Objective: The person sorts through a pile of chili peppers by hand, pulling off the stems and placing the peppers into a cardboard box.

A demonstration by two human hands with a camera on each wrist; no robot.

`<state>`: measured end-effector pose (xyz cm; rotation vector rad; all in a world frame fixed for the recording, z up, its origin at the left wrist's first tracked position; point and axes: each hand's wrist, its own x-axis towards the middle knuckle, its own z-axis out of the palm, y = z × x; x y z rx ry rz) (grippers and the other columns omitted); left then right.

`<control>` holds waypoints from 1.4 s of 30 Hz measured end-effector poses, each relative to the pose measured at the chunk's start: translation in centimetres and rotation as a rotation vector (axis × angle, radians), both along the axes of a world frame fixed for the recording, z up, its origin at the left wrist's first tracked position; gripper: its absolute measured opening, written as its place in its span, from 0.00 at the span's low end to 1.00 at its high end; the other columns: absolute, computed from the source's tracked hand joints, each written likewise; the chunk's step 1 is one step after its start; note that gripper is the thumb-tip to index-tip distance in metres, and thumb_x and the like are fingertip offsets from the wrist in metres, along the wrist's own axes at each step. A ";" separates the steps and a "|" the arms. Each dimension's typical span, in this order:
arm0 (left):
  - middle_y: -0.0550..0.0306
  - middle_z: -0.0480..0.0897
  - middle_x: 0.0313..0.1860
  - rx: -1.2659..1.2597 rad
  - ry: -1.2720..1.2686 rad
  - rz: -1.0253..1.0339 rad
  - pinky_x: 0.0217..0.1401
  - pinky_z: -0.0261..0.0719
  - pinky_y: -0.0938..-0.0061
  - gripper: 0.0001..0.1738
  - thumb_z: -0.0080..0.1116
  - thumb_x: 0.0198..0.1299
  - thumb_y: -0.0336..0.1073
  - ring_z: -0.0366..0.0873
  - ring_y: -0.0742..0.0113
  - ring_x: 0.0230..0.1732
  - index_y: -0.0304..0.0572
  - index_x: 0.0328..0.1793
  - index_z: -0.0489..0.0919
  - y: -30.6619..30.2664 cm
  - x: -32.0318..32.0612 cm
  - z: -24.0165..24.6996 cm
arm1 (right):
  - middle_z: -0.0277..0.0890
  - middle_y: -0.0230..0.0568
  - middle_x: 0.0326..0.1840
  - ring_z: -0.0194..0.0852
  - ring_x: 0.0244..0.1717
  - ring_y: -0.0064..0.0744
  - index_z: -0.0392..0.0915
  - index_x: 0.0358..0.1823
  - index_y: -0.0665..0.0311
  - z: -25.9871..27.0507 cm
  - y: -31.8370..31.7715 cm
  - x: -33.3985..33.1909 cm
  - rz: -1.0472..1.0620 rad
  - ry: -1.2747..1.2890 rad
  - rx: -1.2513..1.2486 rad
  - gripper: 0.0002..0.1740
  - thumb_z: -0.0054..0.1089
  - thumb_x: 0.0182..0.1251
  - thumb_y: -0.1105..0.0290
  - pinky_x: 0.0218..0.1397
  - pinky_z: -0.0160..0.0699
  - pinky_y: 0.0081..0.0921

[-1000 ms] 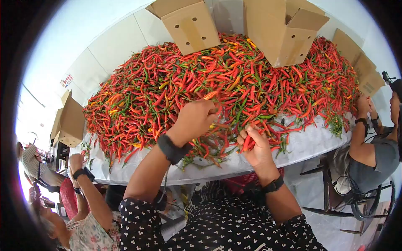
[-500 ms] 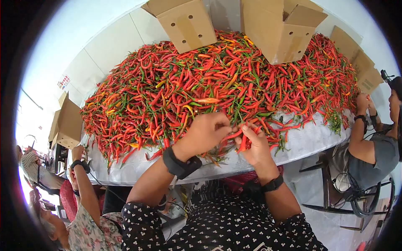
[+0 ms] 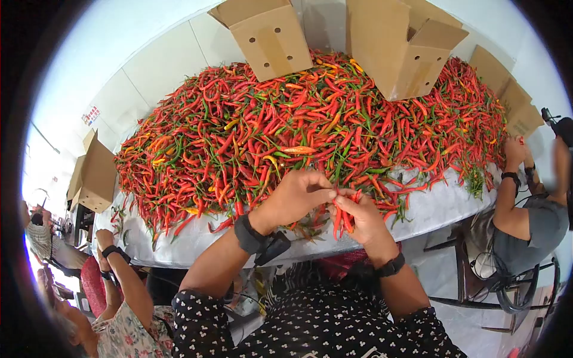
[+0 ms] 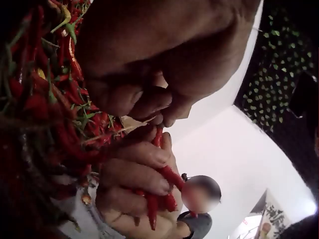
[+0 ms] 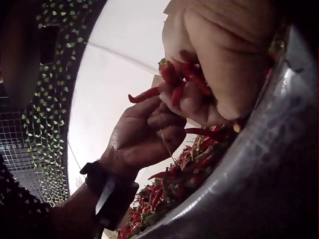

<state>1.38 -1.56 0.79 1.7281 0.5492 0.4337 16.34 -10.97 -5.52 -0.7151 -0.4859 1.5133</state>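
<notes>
The right hand (image 3: 363,222) grips several red chilies (image 3: 343,222) near the table's front edge; in the right wrist view their tips stick out between its curled fingers. The left hand (image 3: 298,196) meets it from the left, thumb and fingertips pinched together at the end of one chili. Seen in the left wrist view, a thin stem (image 4: 134,127) runs from the left fingertips, just above a red chili (image 4: 171,175) held by the right hand (image 4: 132,184). Behind both hands lies a large heap of red chilies (image 3: 239,137) with green stems.
Cardboard boxes (image 3: 271,45) stand on the heap at the back, another box (image 3: 98,173) at the left. The plastic-covered table (image 3: 444,209) curves along the front. One person sits at the right with hands at the heap, another (image 3: 128,322) at the lower left.
The left hand has come down from the heap to the right hand, and their fingertips now meet. The right hand has stayed nearly in place with its chilies.
</notes>
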 end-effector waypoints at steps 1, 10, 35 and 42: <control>0.67 0.77 0.29 0.001 -0.003 0.002 0.36 0.71 0.83 0.06 0.57 0.60 0.31 0.71 0.83 0.31 0.35 0.36 0.77 0.2 -0.2 -0.2 | 0.74 0.37 0.31 0.73 0.28 0.24 0.72 0.41 0.67 0.2 0.0 0.0 0.002 -0.003 0.001 0.11 0.59 0.60 0.70 0.30 0.73 0.20; 0.63 0.79 0.30 0.083 0.011 -0.040 0.33 0.72 0.78 0.04 0.54 0.59 0.28 0.72 0.80 0.30 0.35 0.37 0.77 0.1 -1.6 1.3 | 0.75 0.36 0.30 0.74 0.31 0.25 0.73 0.42 0.68 1.2 0.6 -0.1 0.096 0.038 -0.039 0.12 0.59 0.60 0.70 0.34 0.74 0.21; 0.49 0.77 0.32 0.397 0.095 0.231 0.38 0.72 0.72 0.07 0.52 0.55 0.25 0.76 0.62 0.34 0.33 0.41 0.75 0.1 -6.5 1.8 | 0.68 0.28 0.20 0.58 0.16 0.14 0.76 0.37 0.66 21.5 3.3 8.7 -0.927 -0.882 0.562 0.14 0.57 0.62 0.60 0.17 0.57 0.14; 0.60 0.75 0.30 0.458 0.050 0.221 0.33 0.68 0.79 0.06 0.53 0.55 0.24 0.70 0.77 0.31 0.34 0.39 0.76 -0.5 -7.4 1.2 | 0.79 0.40 0.36 0.76 0.36 0.26 0.71 0.56 0.67 33.5 13.5 22.5 -1.285 -1.707 0.615 0.27 0.54 0.63 0.53 0.44 0.72 0.23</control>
